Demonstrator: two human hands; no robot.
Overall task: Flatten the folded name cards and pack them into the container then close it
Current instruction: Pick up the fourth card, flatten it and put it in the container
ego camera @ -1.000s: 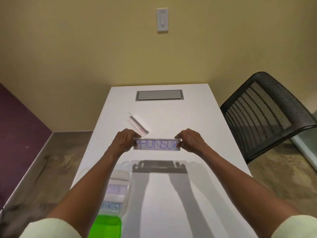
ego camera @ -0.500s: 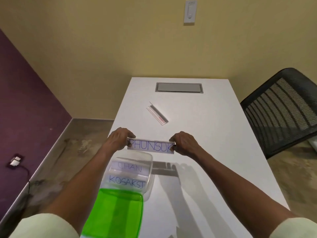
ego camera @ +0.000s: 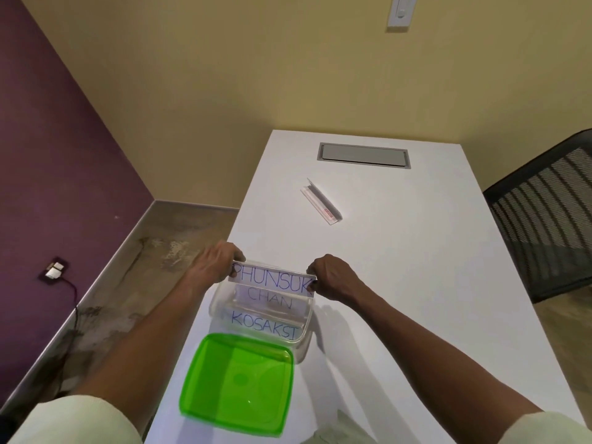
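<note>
PHUNSUK card (ego camera: pixel 272 280): flat, long axis 9-to-3 o'clock, lettering upright, above clear container (ego camera: pixel 306 334) far rim. Left hand (ego camera: pixel 216 267) pinches 9 o'clock end, right hand (ego camera: pixel 331 278) 3 o'clock end. Green lid (ego camera: pixel 237 382) at container's 6 o'clock.

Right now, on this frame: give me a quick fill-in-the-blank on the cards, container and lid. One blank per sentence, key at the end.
1. Both hands, left hand and right hand, hold the card reading ____ over the clear container.
2. The card nearest the person inside the container reads ____.
3. The lid lying off the container is coloured ____.
4. One folded card remains on the ____, apart from the container.

Missing words: PHUNSUK; KOSAKSI; green; table
</note>
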